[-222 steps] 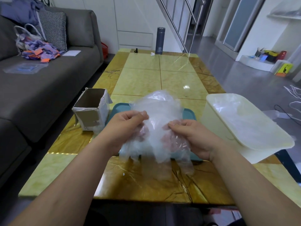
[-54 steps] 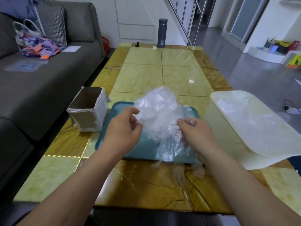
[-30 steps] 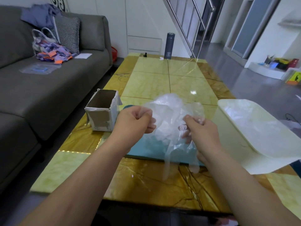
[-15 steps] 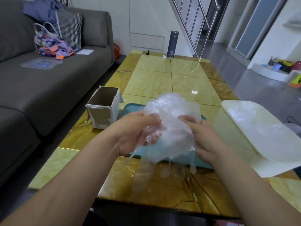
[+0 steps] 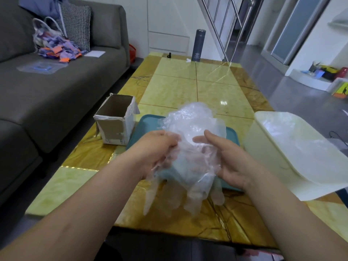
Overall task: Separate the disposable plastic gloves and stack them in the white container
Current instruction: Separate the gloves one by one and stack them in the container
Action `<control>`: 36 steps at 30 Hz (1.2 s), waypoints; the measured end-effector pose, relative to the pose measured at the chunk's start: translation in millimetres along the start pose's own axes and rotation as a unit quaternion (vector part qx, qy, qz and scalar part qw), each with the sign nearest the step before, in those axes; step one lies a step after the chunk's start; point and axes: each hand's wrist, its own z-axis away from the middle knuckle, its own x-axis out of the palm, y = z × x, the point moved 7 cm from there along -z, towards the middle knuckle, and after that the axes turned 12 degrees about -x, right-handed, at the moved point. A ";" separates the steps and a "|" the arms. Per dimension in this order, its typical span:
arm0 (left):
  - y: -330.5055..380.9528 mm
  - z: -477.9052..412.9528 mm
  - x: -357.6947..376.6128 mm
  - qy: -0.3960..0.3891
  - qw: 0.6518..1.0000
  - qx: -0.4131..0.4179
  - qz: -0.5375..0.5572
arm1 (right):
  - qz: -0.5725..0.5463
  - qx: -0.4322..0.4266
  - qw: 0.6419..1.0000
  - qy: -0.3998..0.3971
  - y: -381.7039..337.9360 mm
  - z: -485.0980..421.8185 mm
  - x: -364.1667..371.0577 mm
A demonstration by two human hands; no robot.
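My left hand (image 5: 156, 147) grips the gloves (image 5: 190, 127) bunched between my fingers; right hand (image 5: 232, 161), veiled by film, I cannot tell. Clinging layers may come away together, not singly

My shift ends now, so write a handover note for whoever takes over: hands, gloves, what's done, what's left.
Left hand: grip curled round the glove bundle.
Right hand: cups its other side, fingers behind the film.
Bundle held above the teal tray; white container stands to the right.
Done: some clear plastic lies in the container.
To do: peel gloves off the bundle singly and stack them there.
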 end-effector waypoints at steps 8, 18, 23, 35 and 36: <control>-3.0 -7.0 3.5 -0.013 1.000 -0.005 -0.018 | -0.006 -0.026 0.999 -0.024 -1.2 0.5 8.5; 5.7 -8.8 -3.7 -0.054 0.996 0.060 -0.029 | -0.007 0.019 0.998 -0.063 6.8 1.2 10.8; 5.4 -7.0 5.7 -0.112 0.993 0.044 0.008 | -0.032 0.015 0.990 -0.133 6.1 7.0 19.6; 10.5 -17.3 -31.0 -0.011 0.973 0.142 -0.184 | 0.013 0.001 0.996 -0.085 8.0 2.0 4.0; 9.9 -17.1 -33.1 -0.008 0.972 0.146 -0.185 | 0.005 0.001 0.996 -0.087 8.8 2.0 4.3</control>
